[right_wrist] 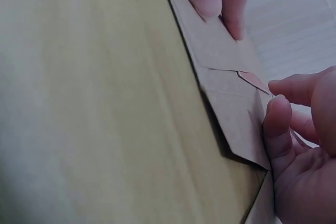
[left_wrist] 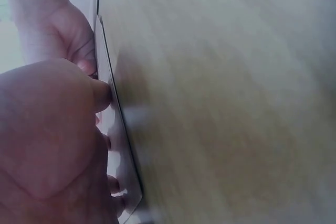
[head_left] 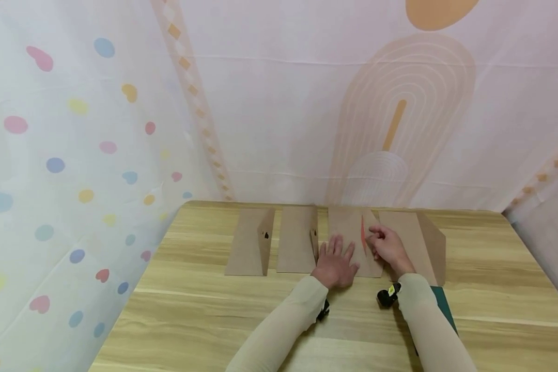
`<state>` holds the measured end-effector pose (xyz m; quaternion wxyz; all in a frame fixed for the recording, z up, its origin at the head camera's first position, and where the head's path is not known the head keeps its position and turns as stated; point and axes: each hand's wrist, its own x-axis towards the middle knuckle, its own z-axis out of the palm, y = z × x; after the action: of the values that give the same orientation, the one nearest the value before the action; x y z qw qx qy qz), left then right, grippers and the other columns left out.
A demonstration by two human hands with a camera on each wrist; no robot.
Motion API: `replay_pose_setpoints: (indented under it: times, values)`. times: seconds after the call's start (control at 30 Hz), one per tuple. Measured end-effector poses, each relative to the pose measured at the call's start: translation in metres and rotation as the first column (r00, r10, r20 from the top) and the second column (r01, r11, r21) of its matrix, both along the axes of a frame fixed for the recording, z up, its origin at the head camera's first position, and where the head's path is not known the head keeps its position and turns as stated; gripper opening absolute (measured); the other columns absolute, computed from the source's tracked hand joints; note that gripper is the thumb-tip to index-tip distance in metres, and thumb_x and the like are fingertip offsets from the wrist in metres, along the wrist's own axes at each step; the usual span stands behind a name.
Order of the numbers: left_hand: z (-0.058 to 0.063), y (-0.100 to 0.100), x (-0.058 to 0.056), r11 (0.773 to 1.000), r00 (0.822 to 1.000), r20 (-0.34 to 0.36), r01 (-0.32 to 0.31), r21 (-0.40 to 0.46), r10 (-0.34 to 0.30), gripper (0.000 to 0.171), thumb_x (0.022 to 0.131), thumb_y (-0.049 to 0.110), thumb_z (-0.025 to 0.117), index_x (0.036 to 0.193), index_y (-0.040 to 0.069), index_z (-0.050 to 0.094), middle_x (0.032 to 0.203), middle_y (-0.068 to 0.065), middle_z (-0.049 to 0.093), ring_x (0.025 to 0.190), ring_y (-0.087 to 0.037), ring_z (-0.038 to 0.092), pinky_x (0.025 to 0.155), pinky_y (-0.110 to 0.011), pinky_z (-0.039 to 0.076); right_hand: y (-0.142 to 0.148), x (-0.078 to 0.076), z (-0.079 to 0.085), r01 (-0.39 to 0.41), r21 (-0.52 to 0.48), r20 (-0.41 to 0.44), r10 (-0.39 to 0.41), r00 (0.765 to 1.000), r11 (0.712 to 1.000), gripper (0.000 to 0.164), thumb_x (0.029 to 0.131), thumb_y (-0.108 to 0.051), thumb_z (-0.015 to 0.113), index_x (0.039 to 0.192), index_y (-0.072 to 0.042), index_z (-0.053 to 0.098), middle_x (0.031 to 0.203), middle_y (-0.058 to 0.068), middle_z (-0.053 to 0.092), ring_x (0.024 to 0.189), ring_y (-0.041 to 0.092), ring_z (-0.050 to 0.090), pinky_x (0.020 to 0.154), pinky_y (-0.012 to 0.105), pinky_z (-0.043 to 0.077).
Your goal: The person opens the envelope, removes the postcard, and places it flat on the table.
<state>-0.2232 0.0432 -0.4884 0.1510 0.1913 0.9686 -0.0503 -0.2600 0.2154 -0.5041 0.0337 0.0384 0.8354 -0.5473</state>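
Observation:
Several brown kraft paper envelopes lie in a row across the wooden table. My left hand [head_left: 336, 262] rests palm down with fingers spread on the third envelope [head_left: 346, 223], its fingertips also over the paper in the right wrist view. A thin red-orange card [head_left: 363, 232] shows along that envelope's opening, its corner [right_wrist: 253, 81] visible from the right wrist. My right hand [head_left: 389, 249] is at the flap [right_wrist: 239, 124], thumb and index fingertips bent close together by the card's corner. Whether they pinch the card, the flap or neither is unclear.
Two envelopes, the leftmost [head_left: 248, 243] and second [head_left: 296, 240], have raised flaps with small dark marks. Another envelope [head_left: 402, 232] lies at right, partly behind the right hand, its flap spread rightward. A dark green object [head_left: 446, 309] is partly under the right forearm. A patterned cloth backdrop [head_left: 279, 113] stands behind.

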Motion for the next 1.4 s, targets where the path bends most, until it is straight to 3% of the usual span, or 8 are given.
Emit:
replay_pose_setpoints:
  times: [0.37, 0.63, 0.97, 1.4]
  values:
    - [0.002, 0.003, 0.000, 0.999, 1.000, -0.013, 0.009, 0.035, -0.009, 0.059, 0.106, 0.051, 0.027, 0.160, 0.029, 0.017, 0.167, -0.008, 0.010, 0.154, -0.023, 0.006, 0.122, -0.043, 0.016, 0.001, -0.002, -0.001, 0.035, 0.013, 0.025, -0.035, 0.999, 0.999, 0.040, 0.097, -0.006, 0.055, 0.135, 0.007, 0.052, 0.088, 0.005, 0.054, 0.052, 0.008, 0.050, 0.047, 0.023, 0.047]
    - [0.005, 0.010, 0.000, 0.999, 0.997, -0.083, 0.009, 0.036, -0.007, 0.060, 0.104, 0.052, 0.034, 0.158, 0.025, 0.027, 0.163, -0.011, 0.021, 0.152, -0.025, 0.018, 0.120, -0.043, 0.023, 0.002, -0.004, -0.001, 0.059, 0.011, 0.051, -0.059, 0.997, 0.998, 0.040, 0.099, -0.009, 0.052, 0.137, 0.004, 0.051, 0.091, 0.006, 0.054, 0.054, 0.009, 0.050, 0.048, 0.024, 0.047]
    - [0.001, 0.023, 0.001, 0.992, 0.992, -0.083, -0.092, 0.081, 0.099, 0.067, 0.102, 0.057, 0.034, 0.158, 0.021, 0.026, 0.163, -0.014, 0.021, 0.151, -0.026, 0.019, 0.119, -0.038, 0.024, 0.002, -0.002, -0.002, 0.053, 0.022, 0.035, -0.054, 0.998, 0.998, 0.037, 0.100, -0.010, 0.049, 0.135, 0.005, 0.052, 0.090, 0.007, 0.056, 0.055, 0.009, 0.051, 0.049, 0.025, 0.048]
    - [-0.006, 0.034, 0.002, 0.988, 0.977, -0.168, -0.145, -0.051, 0.134, 0.078, 0.098, 0.070, 0.026, 0.160, 0.023, 0.018, 0.162, -0.016, 0.022, 0.150, -0.030, 0.022, 0.117, -0.041, 0.029, -0.001, -0.003, -0.002, 0.056, 0.017, 0.047, -0.057, 0.997, 0.998, 0.036, 0.100, -0.009, 0.051, 0.133, 0.003, 0.055, 0.090, 0.006, 0.054, 0.058, 0.010, 0.050, 0.050, 0.024, 0.045]
